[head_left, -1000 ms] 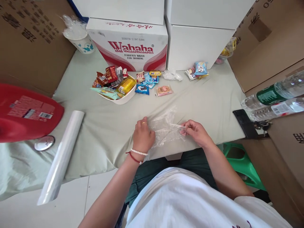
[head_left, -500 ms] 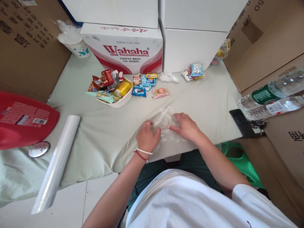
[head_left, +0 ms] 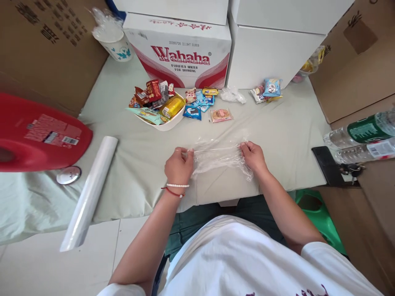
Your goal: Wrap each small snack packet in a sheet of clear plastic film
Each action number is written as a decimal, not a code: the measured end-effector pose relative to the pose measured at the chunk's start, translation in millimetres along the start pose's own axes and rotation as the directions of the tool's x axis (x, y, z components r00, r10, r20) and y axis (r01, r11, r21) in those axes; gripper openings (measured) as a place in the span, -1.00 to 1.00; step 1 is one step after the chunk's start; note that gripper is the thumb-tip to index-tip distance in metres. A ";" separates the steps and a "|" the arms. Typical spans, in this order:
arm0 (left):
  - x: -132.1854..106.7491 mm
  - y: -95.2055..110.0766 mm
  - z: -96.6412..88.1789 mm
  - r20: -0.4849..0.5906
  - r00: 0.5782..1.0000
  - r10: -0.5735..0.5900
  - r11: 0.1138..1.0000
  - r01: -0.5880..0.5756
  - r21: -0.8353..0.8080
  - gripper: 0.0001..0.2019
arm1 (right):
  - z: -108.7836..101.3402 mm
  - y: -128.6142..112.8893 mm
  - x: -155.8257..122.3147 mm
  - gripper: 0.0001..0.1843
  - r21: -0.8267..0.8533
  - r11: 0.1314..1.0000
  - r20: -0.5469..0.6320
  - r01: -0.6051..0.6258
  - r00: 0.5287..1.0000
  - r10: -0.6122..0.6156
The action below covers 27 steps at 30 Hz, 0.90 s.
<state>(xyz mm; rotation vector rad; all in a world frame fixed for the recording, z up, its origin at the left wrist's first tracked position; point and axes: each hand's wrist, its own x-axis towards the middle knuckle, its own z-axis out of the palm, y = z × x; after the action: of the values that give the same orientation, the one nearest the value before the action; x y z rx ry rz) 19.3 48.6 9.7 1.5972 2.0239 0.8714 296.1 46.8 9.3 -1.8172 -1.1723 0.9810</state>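
A crumpled sheet of clear plastic film (head_left: 217, 158) is stretched between my two hands, just above the cloth-covered table. My left hand (head_left: 179, 164) pinches its left side between thumb and fingers; a white bead bracelet and a red cord circle that wrist. At the other side, my right hand (head_left: 253, 155) grips the film in a closed pinch. Beyond the hands lies a pink-wrapped biscuit pack (head_left: 221, 115), close to several small blue snack packets (head_left: 193, 112). A white bowl (head_left: 166, 126) full of wrapped snacks stands to their left.
On the left are a clear film roll (head_left: 89, 193), a round tin (head_left: 68, 175) and a red jug (head_left: 46, 135). A Wahaha carton (head_left: 182, 53) backs the table. Plastic bottles (head_left: 364, 129), a black phone (head_left: 327, 166) and keys (head_left: 352, 169) lie at the right edge.
My hands have moved apart, and the bunched plastic film is now spread wider between them. Both hands have closed on its sides. The camera view has shifted a little.
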 end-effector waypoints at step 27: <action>5.4 -30.8 -28.3 0.637 0.657 0.403 0.732 -0.649 0.207 -0.15 | -28.5 -23.1 -4.7 -0.62 -0.563 0.607 0.170 0.561 0.797 -0.579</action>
<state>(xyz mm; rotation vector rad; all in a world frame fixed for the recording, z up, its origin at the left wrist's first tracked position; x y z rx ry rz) -22.6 43.3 8.9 2.4293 1.3570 0.0506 311.6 44.2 42.8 -1.6698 -2.0437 0.1981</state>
